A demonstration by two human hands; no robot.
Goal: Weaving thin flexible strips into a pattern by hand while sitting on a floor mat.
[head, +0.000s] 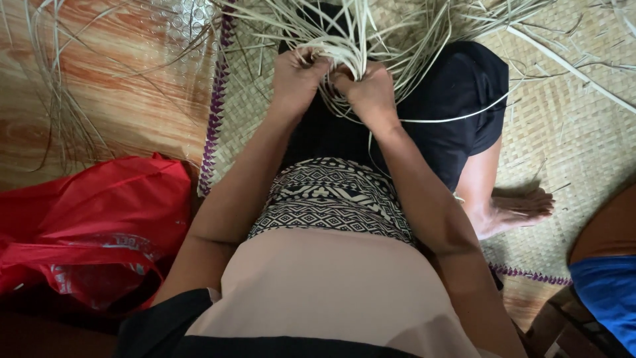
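Sitting cross-legged on my woven mat (570, 126) here, with the bundle of pale straw strips (344, 46) gathered right over my lap, a bit far of my knees. My left hand (297, 78) is curled tight around the gathered end of the strips, fingers wrapped in so nothing slips. My right hand (368, 89) is just beside it, touching it, also closed into a fist on the same bunch, thumb side pressed in toward the left. Both are clamped shut on the strips, not pinching single ones as far as I can tell, though the fingertips are buried in the fibres so I can't see exactly which strands each one has.

I hold them close together like that because the loose ends fan out wildly on the far side, spraying left and right over the mat and onto the wooden floor (99, 86). Gripping at the one point where they all meet keeps the bunch under control.

Lap works as my bench, so the strips lie across my black trousers (464, 86) instead of on the ground. My bare foot (517, 209) is tucked out to the right on the mat. The red plastic bag (93, 225) sits near me on the left, off the mat's purple-trimmed edge (215, 113). Something blue (606, 298) pokes in at the near right corner.
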